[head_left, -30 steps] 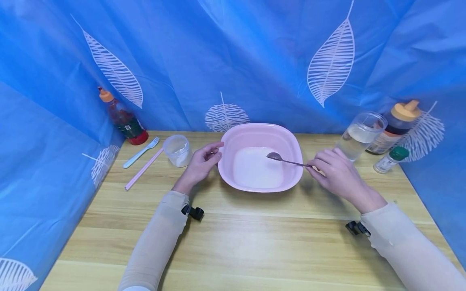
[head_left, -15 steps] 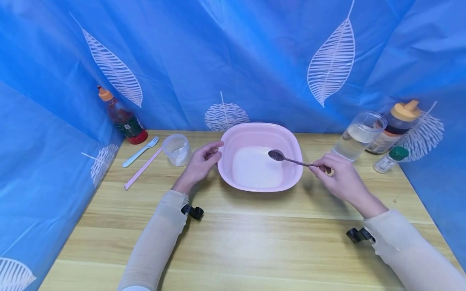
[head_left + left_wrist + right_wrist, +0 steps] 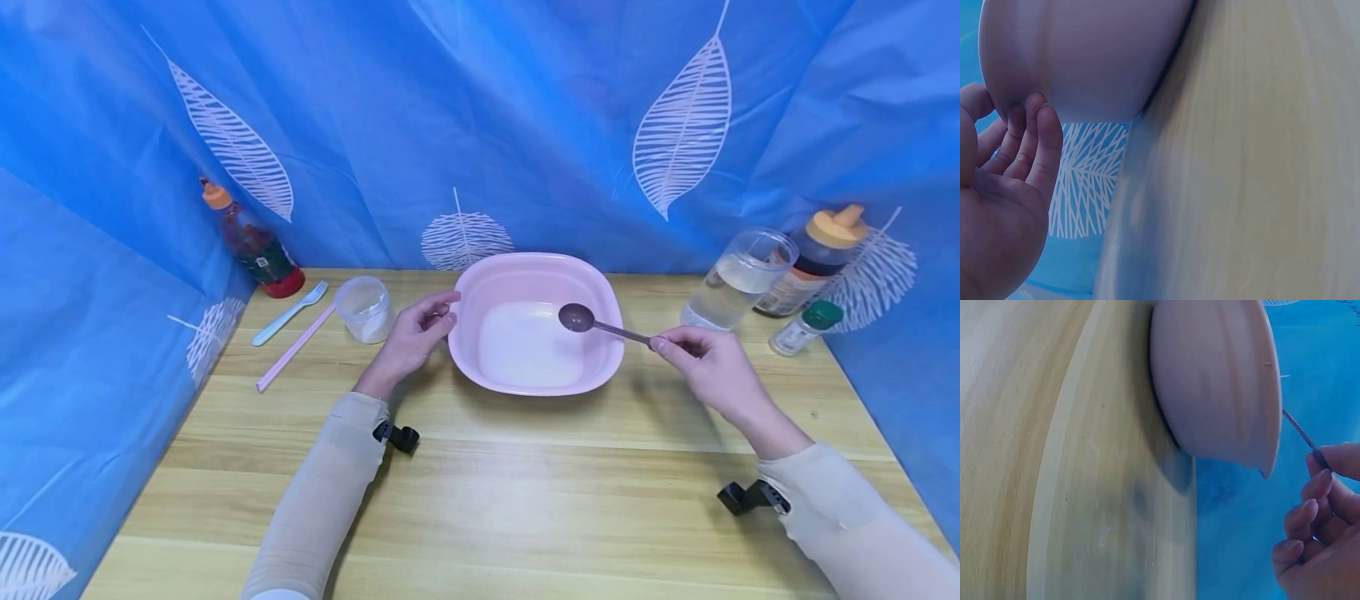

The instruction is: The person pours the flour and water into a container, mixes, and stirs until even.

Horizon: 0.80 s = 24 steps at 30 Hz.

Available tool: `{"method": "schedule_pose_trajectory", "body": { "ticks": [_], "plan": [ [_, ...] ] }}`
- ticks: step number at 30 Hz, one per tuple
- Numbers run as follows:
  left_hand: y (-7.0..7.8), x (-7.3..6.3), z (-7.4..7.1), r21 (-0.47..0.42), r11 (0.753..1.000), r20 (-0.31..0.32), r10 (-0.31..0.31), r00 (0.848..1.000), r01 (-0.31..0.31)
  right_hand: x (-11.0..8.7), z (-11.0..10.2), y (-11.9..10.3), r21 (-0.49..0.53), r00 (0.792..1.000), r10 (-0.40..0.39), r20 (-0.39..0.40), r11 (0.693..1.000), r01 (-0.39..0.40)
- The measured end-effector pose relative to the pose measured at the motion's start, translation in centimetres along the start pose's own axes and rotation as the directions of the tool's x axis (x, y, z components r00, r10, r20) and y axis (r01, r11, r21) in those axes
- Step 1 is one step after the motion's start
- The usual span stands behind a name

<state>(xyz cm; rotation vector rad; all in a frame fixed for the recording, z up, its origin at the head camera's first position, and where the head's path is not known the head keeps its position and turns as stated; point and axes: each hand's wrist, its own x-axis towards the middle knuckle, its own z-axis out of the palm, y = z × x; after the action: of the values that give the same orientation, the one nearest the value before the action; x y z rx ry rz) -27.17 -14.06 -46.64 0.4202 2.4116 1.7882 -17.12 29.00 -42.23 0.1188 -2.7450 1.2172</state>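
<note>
A pink basin [image 3: 468, 367] sits on the table, its bottom covered in shiny white. My left hand [image 3: 408, 337] grips its left rim; the left wrist view has the thumb at the rim and the fingertips [image 3: 1036, 100] against the outer wall below. With thumb and forefinger, my right hand [image 3: 712, 367] pinches the end of a brown spoon's handle [image 3: 621, 332]. The spoon's bowl [image 3: 576, 317] faces up over the right part of the basin. In the right wrist view most of the spoon is hidden behind the basin wall [image 3: 1210, 381].
Left of the basin stand a clear cup [image 3: 365, 310] with white contents, a pink stick [image 3: 296, 350], a light blue fork [image 3: 288, 315] and a red sauce bottle [image 3: 258, 250]. To the right are a water cup [image 3: 731, 287], a yellow-capped bottle [image 3: 806, 267] and a green-capped jar [image 3: 805, 327].
My right hand has drawn slightly right and toward me, bringing the spoon along. Its bowl has turned to face up more fully. The left hand and the basin have stayed put.
</note>
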Motion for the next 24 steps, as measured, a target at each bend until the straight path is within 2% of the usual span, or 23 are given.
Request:
{"method": "schedule_pose_trajectory", "body": {
  "ticks": [6, 12, 24],
  "plan": [
    [-0.1, 0.0, 0.0, 0.003, 1.0, 0.001, 0.0, 1.0, 0.0, -0.8, -1.0, -0.2, 0.037, 0.996, 0.084, 0.013, 0.996, -0.085],
    [-0.2, 0.1, -0.1, 0.005, 1.0, 0.004, 0.008, 1.0, -0.008, -2.1, -2.3, 0.1, 0.125, 0.989, 0.148, 0.019, 0.981, -0.149],
    [-0.2, 0.1, 0.0, 0.011, 1.0, 0.005, 0.013, 1.0, -0.013, -5.5, -4.9, 3.0, 0.234, 0.973, 0.229, 0.015, 0.946, -0.226]
  ]
}}
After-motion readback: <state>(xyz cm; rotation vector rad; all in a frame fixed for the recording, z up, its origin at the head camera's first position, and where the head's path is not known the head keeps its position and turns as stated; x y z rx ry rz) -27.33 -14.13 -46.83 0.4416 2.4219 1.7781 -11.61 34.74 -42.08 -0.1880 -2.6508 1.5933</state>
